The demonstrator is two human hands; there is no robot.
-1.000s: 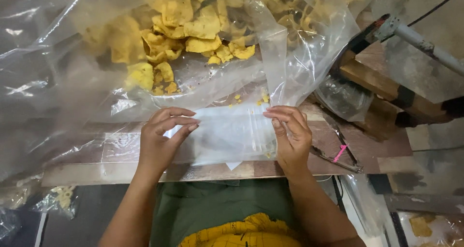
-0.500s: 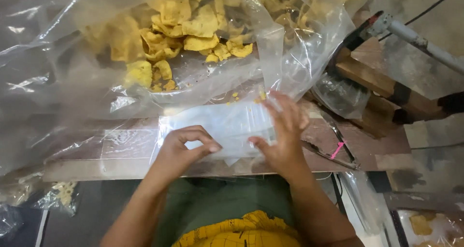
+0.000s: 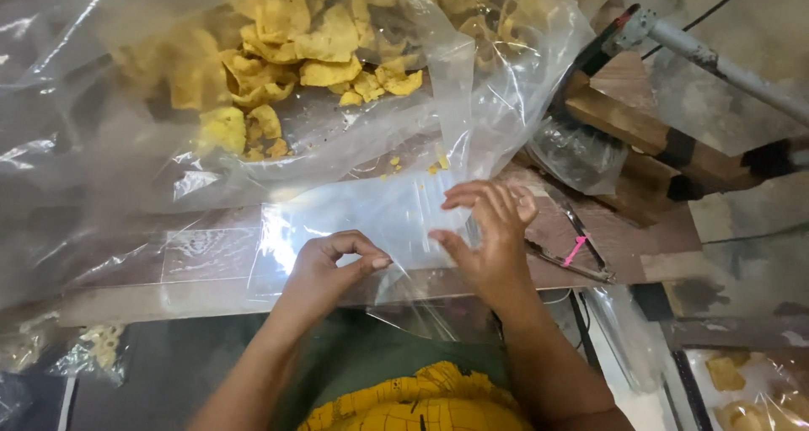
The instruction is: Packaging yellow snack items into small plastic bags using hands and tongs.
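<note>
A small clear plastic bag (image 3: 371, 216) lies on the wooden tabletop (image 3: 211, 254) in front of me. My left hand (image 3: 324, 271) pinches its near edge between thumb and fingers. My right hand (image 3: 489, 237) rests on the bag's right side, fingers spread and thumb at the edge. Behind the bag, a big clear plastic sheet (image 3: 126, 144) holds a heap of yellow chips (image 3: 295, 52). A few crumbs (image 3: 438, 163) lie near the small bag's far edge.
A wooden block with a metal lever arm (image 3: 674, 136) stands at the right. A thin metal tool with a pink tag (image 3: 577, 254) lies by my right hand. Bagged chips (image 3: 742, 389) sit at the lower right, more packets (image 3: 93, 347) at the lower left.
Both hands were flat on the bag's two ends. They moved inward and toward me; the left now pinches the near edge, and the right has lifted its fingers and spread them.
</note>
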